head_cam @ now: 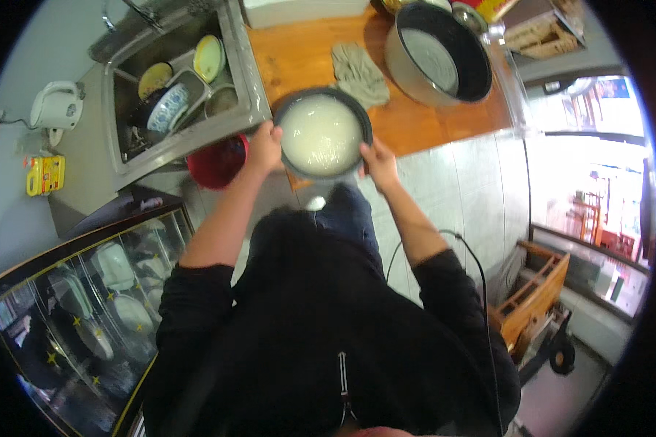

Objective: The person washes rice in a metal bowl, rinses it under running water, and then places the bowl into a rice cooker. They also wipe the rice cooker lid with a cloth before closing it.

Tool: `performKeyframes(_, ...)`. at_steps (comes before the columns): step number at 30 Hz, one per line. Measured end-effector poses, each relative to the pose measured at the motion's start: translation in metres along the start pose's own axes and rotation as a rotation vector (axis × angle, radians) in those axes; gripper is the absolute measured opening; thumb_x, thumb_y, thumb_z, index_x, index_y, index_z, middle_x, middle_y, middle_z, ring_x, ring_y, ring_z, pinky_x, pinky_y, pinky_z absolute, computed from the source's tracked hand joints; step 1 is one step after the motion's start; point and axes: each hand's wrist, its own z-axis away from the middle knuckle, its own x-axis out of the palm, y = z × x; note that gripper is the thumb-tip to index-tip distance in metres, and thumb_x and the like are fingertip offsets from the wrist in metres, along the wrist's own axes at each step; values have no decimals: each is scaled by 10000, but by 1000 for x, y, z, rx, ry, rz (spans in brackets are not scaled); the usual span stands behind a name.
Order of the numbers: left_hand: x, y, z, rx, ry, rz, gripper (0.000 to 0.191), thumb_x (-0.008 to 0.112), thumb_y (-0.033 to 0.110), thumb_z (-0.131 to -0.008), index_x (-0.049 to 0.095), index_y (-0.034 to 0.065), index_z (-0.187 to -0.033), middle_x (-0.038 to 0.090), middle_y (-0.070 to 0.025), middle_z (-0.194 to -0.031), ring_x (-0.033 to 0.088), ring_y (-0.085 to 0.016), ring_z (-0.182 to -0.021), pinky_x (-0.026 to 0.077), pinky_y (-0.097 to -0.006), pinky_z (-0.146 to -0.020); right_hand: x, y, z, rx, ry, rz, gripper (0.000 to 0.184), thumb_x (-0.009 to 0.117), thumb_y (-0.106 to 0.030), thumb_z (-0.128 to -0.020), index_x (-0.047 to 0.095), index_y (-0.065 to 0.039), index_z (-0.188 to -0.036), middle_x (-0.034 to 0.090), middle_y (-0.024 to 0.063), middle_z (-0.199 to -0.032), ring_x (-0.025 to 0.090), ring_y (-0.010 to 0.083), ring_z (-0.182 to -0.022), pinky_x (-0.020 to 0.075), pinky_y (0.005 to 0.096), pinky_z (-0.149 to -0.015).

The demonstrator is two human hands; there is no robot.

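Both my hands hold a round dark-rimmed pot filled with cloudy whitish liquid. My left hand grips its left rim beside the sink corner, and my right hand grips its lower right rim. The pot is in front of my body, at the near edge of the wooden counter. Just beyond it lies a crumpled grey-green cloth. A larger pot with a dark inside stands farther right on the counter, with something whitish at its bottom.
A steel sink at the left holds bowls, including a blue-and-white bowl. Below its edge is a red basin. An electric kettle and a yellow jug are farther left. A glass-fronted cabinet stands lower left, a wooden drawer unit lower right.
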Motion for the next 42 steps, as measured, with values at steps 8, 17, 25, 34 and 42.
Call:
performKeyframes(8,-18,3,3,-123,-194,199,327,538,317,-1009,538,0,-1089,636,-157,-937,692,-268,-721,612,-393,-558,1,-4,0,120,43,-159,484,705,-270,-933,551,-32,-1326,620,29,-744,563,118,-517,481,263,-480)
performKeyframes(17,-14,-50,45,-574,131,858,452,528,483,-1000,573,42,-1087,639,-113,-868,682,-215,-701,607,-350,-586,33,-52,16,-93,-128,609,719,806,-240,-743,491,6,-1342,629,120,-720,642,254,-686,515,373,-669)
performKeyframes(25,-69,-160,84,-811,354,908,308,541,348,-1012,544,41,-1026,609,-119,-852,627,-232,-732,589,-385,-698,57,-54,-36,10,-275,659,875,802,-169,-684,394,119,-1403,668,150,-761,666,253,-730,523,351,-691)
performKeyframes(34,-105,-198,83,-815,223,713,296,530,335,-1020,568,42,-1008,625,-84,-824,627,-183,-688,581,-336,-660,65,-57,-43,209,-177,579,879,800,-112,-674,384,144,-1405,634,108,-731,609,178,-629,481,294,-597)
performKeyframes(42,-123,-230,73,-833,137,618,275,570,329,-999,586,55,-1001,624,-73,-800,620,-168,-645,574,-326,-616,77,-65,-44,295,-99,638,870,791,-134,-679,387,169,-1387,638,105,-726,612,183,-634,491,298,-596)
